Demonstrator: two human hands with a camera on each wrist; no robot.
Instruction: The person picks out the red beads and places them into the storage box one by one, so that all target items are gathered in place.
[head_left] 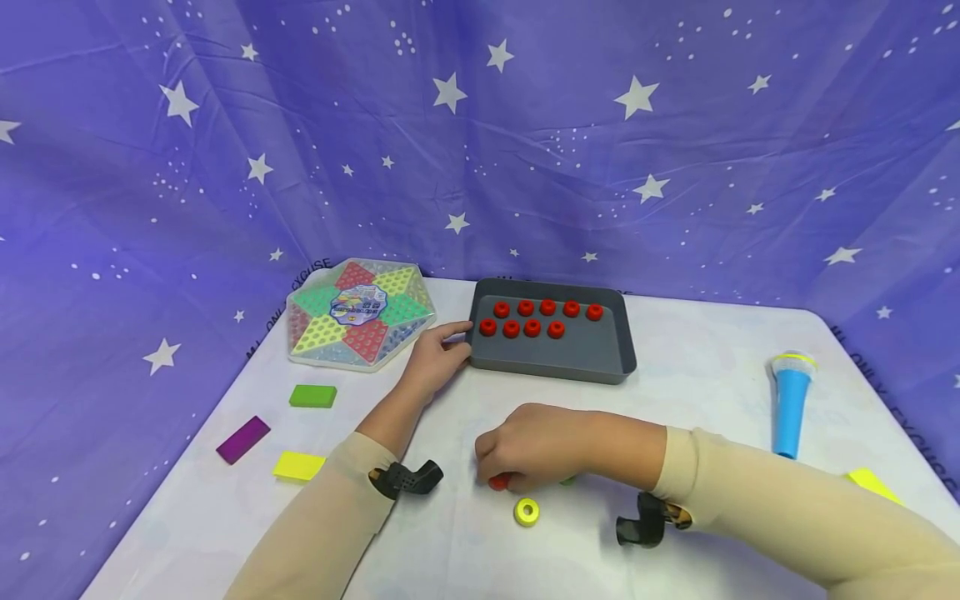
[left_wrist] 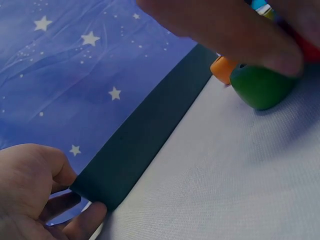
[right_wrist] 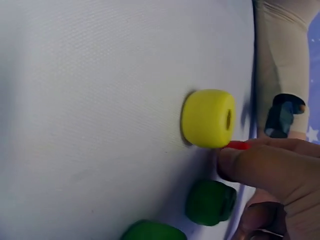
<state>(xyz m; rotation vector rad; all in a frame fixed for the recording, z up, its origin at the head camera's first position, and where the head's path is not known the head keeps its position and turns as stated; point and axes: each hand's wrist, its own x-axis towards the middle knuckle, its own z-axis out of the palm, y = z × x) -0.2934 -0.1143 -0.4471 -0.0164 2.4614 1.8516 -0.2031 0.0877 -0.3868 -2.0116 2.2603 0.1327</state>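
Observation:
My left hand [head_left: 437, 358] is at the left end of a grey tray [head_left: 555, 365], its fingertips touching the near left corner. Several red beads [head_left: 532, 327] sit in two rows inside the tray. Low over the cloth, my right hand [head_left: 528, 450] pinches another red bead [head_left: 498, 482] between thumb and fingers, mostly covered by them. A yellow bead [head_left: 527, 512] lies just in front of that hand. Green beads [right_wrist: 209, 202] show beside it in the right wrist view. The left wrist view also has an orange bead [left_wrist: 222, 70] partly behind a green one.
A star-shaped checkers board in a clear case [head_left: 360, 312] lies left of the tray. Green [head_left: 312, 396], purple [head_left: 243, 439] and yellow [head_left: 298, 467] blocks are at the left. On the right are a blue toy microphone [head_left: 791, 408] and another yellow block [head_left: 872, 484].

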